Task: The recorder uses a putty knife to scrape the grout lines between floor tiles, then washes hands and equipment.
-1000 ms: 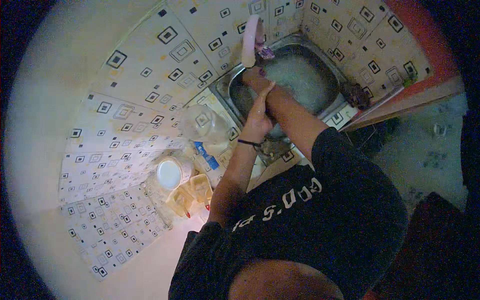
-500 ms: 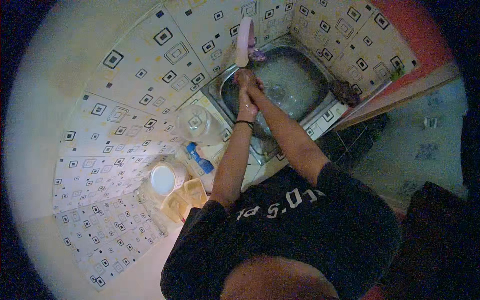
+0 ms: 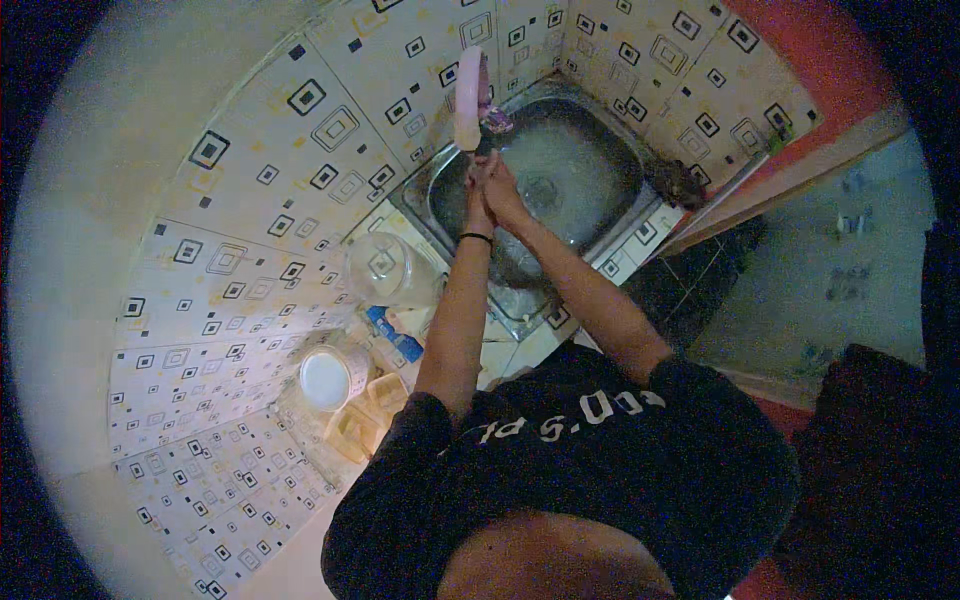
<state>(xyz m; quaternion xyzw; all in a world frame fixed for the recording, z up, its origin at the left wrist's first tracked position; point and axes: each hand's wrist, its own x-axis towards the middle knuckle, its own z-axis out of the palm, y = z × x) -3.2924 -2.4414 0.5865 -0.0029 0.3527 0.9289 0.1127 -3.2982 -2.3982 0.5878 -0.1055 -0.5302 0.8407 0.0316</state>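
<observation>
Two hands (image 3: 490, 190) over one sink (image 3: 600, 215)

The sink (image 3: 600, 150) is dull, wet-looking metal, the tap (image 3: 467, 85) above it smooth pink plastic, the wall tiles (image 3: 300, 130) glossy glazed ceramic, the jar (image 3: 385, 268) at the sink's left edge clear and shiny, and the shirt (image 3: 600, 470) matt black cloth.

Your view is dim and yellowish, brightest on the left wall, grainy throughout, with fisheye-bent tile lines and black corners.
</observation>
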